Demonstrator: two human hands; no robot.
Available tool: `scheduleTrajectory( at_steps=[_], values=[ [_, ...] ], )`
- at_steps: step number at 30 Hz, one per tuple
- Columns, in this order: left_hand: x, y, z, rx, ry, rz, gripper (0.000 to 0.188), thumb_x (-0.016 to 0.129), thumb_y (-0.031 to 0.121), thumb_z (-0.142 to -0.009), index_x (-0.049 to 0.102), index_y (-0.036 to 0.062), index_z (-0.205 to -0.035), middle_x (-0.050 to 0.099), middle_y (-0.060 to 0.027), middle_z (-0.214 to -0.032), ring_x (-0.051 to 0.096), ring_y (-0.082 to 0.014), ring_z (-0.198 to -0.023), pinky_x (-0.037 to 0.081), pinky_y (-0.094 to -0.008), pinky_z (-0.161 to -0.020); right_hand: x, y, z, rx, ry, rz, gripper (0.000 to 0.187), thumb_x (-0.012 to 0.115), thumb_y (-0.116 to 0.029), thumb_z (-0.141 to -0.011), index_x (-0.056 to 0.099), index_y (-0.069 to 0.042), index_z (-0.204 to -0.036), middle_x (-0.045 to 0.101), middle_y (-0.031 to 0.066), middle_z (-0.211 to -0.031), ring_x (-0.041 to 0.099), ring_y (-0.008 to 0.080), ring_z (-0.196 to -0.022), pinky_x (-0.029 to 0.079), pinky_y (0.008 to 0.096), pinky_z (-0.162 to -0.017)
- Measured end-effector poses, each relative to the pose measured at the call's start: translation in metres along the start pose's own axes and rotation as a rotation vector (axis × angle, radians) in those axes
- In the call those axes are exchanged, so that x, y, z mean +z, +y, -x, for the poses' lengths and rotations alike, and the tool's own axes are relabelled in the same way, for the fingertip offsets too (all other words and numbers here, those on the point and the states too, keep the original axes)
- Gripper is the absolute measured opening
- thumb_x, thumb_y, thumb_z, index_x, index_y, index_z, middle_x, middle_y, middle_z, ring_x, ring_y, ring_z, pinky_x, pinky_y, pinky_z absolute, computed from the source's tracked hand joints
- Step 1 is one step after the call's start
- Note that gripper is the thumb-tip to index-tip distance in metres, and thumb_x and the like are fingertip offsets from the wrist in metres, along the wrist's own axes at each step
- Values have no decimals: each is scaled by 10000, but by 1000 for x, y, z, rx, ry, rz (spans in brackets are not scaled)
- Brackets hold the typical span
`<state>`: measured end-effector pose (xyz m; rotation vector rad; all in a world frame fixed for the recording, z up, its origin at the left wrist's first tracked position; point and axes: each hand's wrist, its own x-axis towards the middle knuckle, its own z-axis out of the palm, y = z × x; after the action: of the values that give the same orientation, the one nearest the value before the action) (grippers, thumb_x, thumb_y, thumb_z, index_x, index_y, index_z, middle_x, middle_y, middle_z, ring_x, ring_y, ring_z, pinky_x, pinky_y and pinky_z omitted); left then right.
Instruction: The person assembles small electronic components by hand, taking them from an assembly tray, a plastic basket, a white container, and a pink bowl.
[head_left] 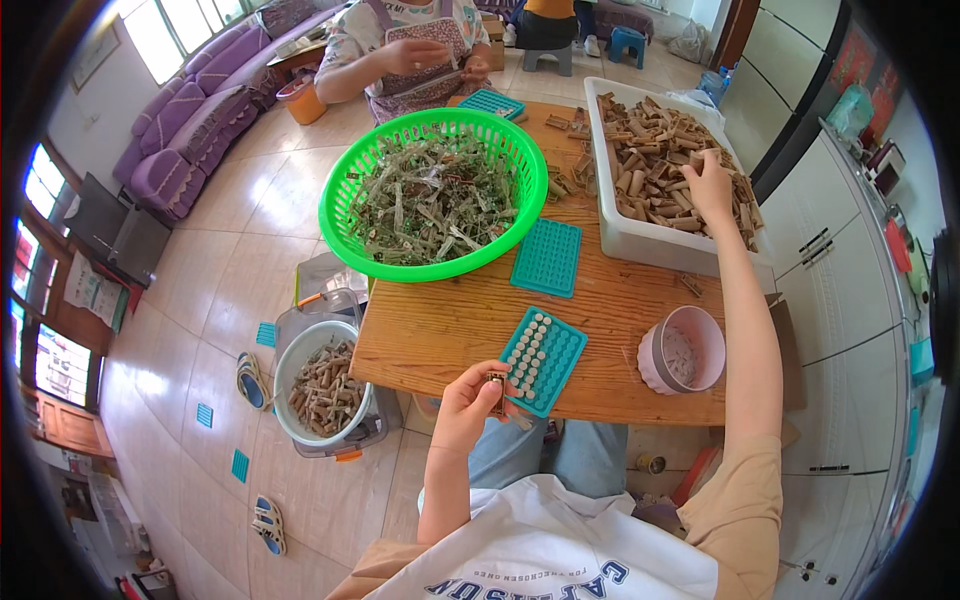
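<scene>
My left hand [466, 408] is closed around a small dark-brown and gold piece [497, 388], with a pale, clear strip showing below it. Just beside it, a teal tray with round pockets [563, 365] lies at the table's near edge, white round pellets [526, 345] filling part of it. My right arm stretches to the far right, where my right hand [709, 187] is down among short brown tubes [650, 150] in a white bin [655, 250]. Its fingertips are pinched at one tube [697, 160], partly hidden by the fingers.
A green basket [440, 268] heaped with clear-wrapped pieces stands left on the wooden table [440, 335]. Behind is a second teal tray [547, 258]; a pink-white pot [658, 372] sits right. Left below, a white bucket [290, 350] holds brown tubes. Across the table sits another person [420, 60].
</scene>
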<state>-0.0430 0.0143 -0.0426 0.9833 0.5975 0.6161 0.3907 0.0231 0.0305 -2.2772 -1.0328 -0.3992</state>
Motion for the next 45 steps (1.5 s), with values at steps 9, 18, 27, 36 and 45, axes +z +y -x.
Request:
scheduleTrajectory(
  at_steps=[9,18,27,36,45],
  values=[
    [5,-7,5,167,97,67,227,449,109,-862,473,3,-1061,561,-71,-816,552,-112,-603,446,-206,-501,-44,-26,81,-56,-240,-727,527,441,-19,-811,212,-112,-1277,510,72,-947,473,125,-759,403,252,-740],
    [14,-2,12,62,46,146,269,510,66,-810,481,30,-1075,585,-64,-852,578,-105,-672,482,-222,-551,-75,-87,201,-543,-494,-431,529,475,87,-729,282,-87,-1189,539,119,-1016,508,266,-829,423,327,-759],
    [38,-15,-30,-74,52,86,278,510,126,-819,482,20,-1074,575,-72,-834,557,-97,-635,466,-205,-512,-58,-107,232,-496,-602,-642,506,489,103,-718,302,-78,-1152,533,132,-1034,520,279,-863,431,348,-748],
    [27,-21,-30,-84,-35,129,291,503,218,-825,488,51,-1063,563,-43,-841,537,-84,-637,462,-217,-548,-41,-107,233,-130,-541,-290,331,431,43,-779,392,-15,-1103,483,164,-967,489,278,-872,388,341,-756],
    [19,-46,41,-144,-275,213,203,493,191,-827,512,66,-985,557,-30,-758,521,-65,-577,408,-193,-466,-1,-102,235,-222,-471,178,367,425,-28,-814,377,-16,-1178,448,190,-1051,455,363,-975,378,398,-801]
  ],
)
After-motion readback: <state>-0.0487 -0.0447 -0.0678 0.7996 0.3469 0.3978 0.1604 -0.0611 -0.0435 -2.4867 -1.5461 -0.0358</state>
